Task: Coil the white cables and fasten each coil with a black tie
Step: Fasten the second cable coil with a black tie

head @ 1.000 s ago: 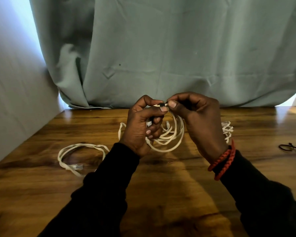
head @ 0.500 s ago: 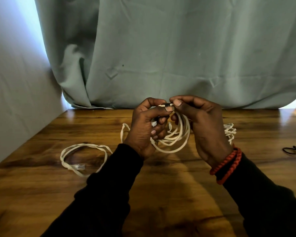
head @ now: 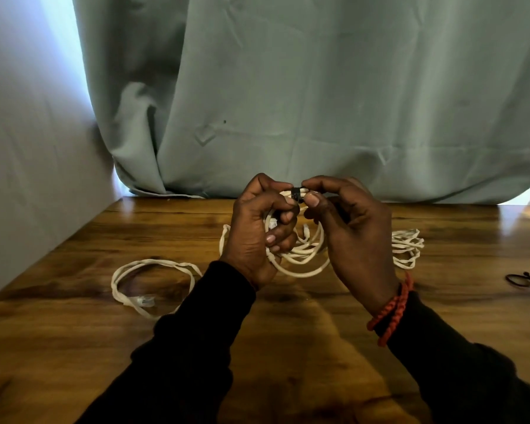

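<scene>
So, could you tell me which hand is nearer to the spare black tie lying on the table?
Right. The right hand is raised nearer the spare black tie at the table's right edge; the left hand is farther away.

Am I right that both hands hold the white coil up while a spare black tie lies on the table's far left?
Not quite. In the head view both hands, left hand and right hand, hold the white coil, but the spare black tie lies at the table's far right.

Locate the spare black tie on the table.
In the head view the spare black tie lies on the wooden table at far right, beyond the right hand.
</scene>
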